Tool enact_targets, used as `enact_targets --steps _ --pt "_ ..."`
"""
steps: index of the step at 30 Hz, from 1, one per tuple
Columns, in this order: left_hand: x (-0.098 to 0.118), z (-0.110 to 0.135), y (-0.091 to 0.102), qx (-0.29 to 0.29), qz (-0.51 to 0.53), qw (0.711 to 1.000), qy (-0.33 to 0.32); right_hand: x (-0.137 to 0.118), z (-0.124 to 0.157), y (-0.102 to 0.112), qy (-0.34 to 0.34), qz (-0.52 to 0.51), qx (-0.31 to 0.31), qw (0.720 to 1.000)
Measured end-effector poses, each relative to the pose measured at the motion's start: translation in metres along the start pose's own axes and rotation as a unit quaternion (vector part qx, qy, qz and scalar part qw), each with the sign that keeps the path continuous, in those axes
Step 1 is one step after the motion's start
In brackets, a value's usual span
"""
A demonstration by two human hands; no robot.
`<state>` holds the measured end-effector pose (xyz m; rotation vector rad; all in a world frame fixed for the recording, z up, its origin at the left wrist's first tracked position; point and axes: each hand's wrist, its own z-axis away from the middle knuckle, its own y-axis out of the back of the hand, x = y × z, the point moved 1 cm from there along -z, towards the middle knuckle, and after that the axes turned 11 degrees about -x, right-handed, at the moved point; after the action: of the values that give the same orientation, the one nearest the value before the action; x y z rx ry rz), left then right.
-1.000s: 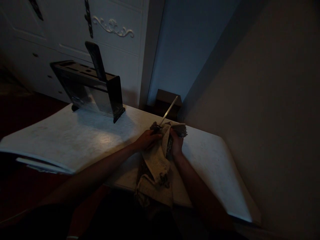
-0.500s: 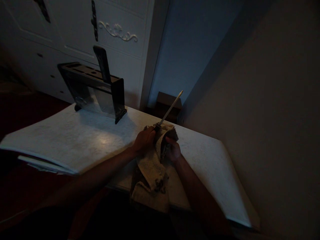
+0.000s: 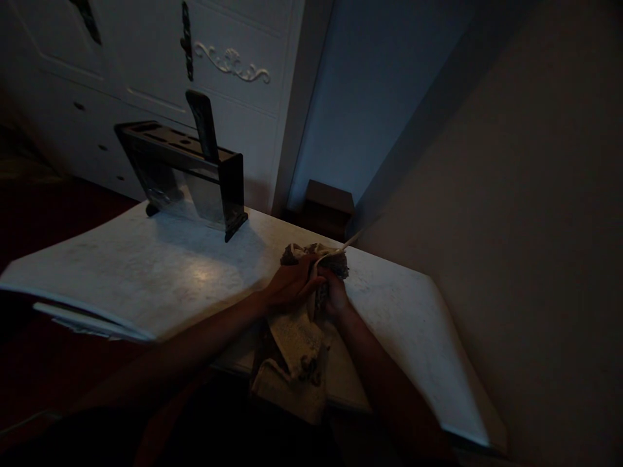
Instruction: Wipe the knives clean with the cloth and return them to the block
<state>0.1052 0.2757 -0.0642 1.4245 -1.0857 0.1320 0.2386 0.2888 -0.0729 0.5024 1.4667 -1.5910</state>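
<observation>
A beige-brown cloth [image 3: 298, 344] is bunched between my two hands above the front of the table and hangs down over its edge. From the folds a thin honing steel [image 3: 353, 239] points up and to the right, blurred; the cloth and fingers hide its handle. My left hand [image 3: 292, 283] presses round the cloth from the left, its fingers lying across the folds. On the right side, my right hand [image 3: 335, 293] is closed on the cloth, thumb toward the left fingers.
A knife block [image 3: 195, 194] with clear sides stands at the back left of the white table [image 3: 195, 279], one black-handled knife [image 3: 203, 126] in it. Behind are a white cabinet [image 3: 243, 110] and a dark brown box [image 3: 328, 201]. A wall [image 3: 525, 214] rises on the right.
The honing steel has swung down to the right and become blurred. My left hand has slid right, its fingers now over the cloth, and the black handle has gone out of sight.
</observation>
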Motion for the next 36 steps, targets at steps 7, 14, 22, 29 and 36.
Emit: enact_targets --steps 7,14,22,29,36 --pt "0.008 0.001 0.013 0.002 -0.055 0.995 0.078 -0.003 -0.008 0.002 -0.002 -0.045 0.067 0.997" --pt "0.005 0.001 0.021 0.102 -0.086 0.987 0.086 -0.011 -0.016 0.013 0.063 -0.024 0.087 0.994" --pt "-0.008 -0.007 0.011 0.155 -0.042 0.986 -0.034 -0.015 -0.013 0.004 0.1 0.018 0.139 0.985" --pt "0.001 0.0 0.002 0.102 -0.128 0.965 -0.207 -0.008 -0.014 0.01 0.105 -0.014 0.083 0.991" --pt "-0.007 -0.007 -0.002 0.079 -0.179 0.959 -0.206 -0.009 -0.016 0.015 0.013 -0.058 -0.016 0.998"
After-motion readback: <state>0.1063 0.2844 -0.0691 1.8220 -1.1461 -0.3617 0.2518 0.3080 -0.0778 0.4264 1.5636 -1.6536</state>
